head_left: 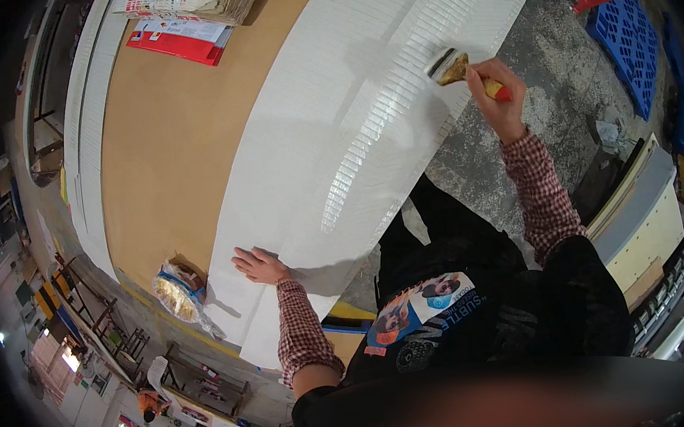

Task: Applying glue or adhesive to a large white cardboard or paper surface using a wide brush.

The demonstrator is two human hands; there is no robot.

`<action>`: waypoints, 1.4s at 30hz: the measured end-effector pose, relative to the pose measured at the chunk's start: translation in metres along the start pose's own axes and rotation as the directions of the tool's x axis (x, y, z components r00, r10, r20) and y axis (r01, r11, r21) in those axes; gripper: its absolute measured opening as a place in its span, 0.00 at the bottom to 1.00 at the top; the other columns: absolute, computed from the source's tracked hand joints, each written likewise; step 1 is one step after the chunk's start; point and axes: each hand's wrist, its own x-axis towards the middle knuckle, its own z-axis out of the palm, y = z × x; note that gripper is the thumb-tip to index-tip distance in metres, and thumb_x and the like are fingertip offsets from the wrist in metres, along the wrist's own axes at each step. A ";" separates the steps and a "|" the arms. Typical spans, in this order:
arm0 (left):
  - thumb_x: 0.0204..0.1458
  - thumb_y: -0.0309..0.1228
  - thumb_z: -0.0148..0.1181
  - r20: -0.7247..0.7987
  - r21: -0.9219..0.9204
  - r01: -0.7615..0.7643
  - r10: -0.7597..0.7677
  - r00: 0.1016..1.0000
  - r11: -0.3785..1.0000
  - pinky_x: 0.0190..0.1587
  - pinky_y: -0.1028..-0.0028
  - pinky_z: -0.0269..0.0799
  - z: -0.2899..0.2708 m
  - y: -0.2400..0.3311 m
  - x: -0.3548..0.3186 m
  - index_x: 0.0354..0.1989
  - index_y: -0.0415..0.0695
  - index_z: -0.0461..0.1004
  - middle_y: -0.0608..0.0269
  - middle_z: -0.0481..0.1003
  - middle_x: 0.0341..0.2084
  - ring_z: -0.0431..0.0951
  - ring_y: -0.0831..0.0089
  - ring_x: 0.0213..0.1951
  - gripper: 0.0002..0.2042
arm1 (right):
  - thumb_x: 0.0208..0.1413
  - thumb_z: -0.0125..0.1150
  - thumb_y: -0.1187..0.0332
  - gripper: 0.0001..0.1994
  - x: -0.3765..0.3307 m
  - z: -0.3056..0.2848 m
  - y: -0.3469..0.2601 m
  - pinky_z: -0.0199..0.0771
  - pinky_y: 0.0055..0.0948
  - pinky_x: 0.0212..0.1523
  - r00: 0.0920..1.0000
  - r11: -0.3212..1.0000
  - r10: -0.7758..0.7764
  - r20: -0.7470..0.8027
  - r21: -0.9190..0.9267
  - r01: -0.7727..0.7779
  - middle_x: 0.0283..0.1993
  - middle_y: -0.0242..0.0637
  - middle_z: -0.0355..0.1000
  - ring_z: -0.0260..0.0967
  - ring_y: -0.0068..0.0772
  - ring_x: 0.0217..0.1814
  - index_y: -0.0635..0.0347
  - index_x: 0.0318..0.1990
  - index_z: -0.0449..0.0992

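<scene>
My right hand (500,97) clamped on paintbrush (459,69) over white ribbed panel (336,134), my left hand (259,265) spread flat on panel, grip apart, on worktop (167,139)

Both arms wear long sleeves in a small red-and-white check, the cuffs ending just behind the left hand (259,265) and the right hand (500,97). The hands are bare — no gloves, rings or watch that can be made out. Further back from the wrists, the sleeves run into a black top — an apron or vest, hard to tell — with a printed patch in blue, white and orange on the chest.
</scene>
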 end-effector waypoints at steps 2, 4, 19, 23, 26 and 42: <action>0.59 0.53 0.29 0.002 0.002 0.007 -0.007 1.000 1.000 0.63 0.52 0.38 0.000 0.000 0.000 0.66 0.54 0.49 0.55 0.44 0.66 0.43 0.58 0.66 0.29 | 0.49 0.59 0.79 0.03 0.008 -0.002 0.006 0.65 0.21 0.27 0.980 0.988 -0.149 0.130 0.052 0.144 0.25 0.34 0.70 0.65 0.20 0.27 0.67 0.26 0.72; 0.59 0.54 0.28 0.036 0.005 0.028 -0.028 0.999 1.000 0.63 0.52 0.38 -0.001 0.000 0.000 0.66 0.54 0.49 0.55 0.44 0.66 0.43 0.57 0.66 0.29 | 0.49 0.59 0.79 0.02 0.019 -0.005 0.008 0.65 0.20 0.28 0.960 0.983 -0.179 0.217 0.080 0.166 0.25 0.34 0.70 0.65 0.20 0.27 0.67 0.27 0.73; 0.59 0.53 0.30 -0.003 0.019 -0.022 0.022 1.000 1.000 0.62 0.52 0.42 0.005 -0.007 0.001 0.65 0.52 0.50 0.51 0.46 0.65 0.46 0.54 0.65 0.29 | 0.52 0.60 0.72 0.08 0.035 -0.013 0.022 0.65 0.17 0.25 0.975 0.970 -0.199 0.094 0.162 0.182 0.24 0.32 0.71 0.66 0.17 0.26 0.67 0.24 0.73; 0.59 0.53 0.29 0.024 0.011 0.007 -0.008 1.000 1.000 0.62 0.52 0.40 0.005 -0.006 0.001 0.65 0.53 0.50 0.52 0.46 0.65 0.45 0.56 0.66 0.28 | 0.49 0.62 0.75 0.05 0.035 0.004 -0.010 0.66 0.18 0.26 0.970 0.969 -0.225 -0.091 -0.123 0.213 0.25 0.33 0.71 0.67 0.20 0.26 0.67 0.26 0.73; 0.59 0.53 0.30 -0.045 -0.009 -0.040 0.039 0.998 0.999 0.62 0.52 0.41 0.004 -0.005 0.001 0.65 0.52 0.51 0.50 0.47 0.65 0.46 0.53 0.65 0.28 | 0.49 0.61 0.76 0.04 -0.005 0.020 -0.028 0.67 0.20 0.27 0.955 0.979 -0.200 0.217 0.087 0.185 0.26 0.34 0.71 0.67 0.21 0.26 0.67 0.27 0.73; 0.59 0.54 0.29 -0.013 0.007 -0.034 0.034 0.999 0.999 0.61 0.52 0.41 0.006 -0.009 0.001 0.65 0.53 0.51 0.49 0.46 0.65 0.45 0.52 0.65 0.29 | 0.47 0.61 0.78 0.02 -0.031 0.029 -0.037 0.68 0.23 0.27 0.942 0.954 -0.278 0.188 0.173 0.247 0.26 0.37 0.71 0.69 0.24 0.26 0.65 0.27 0.74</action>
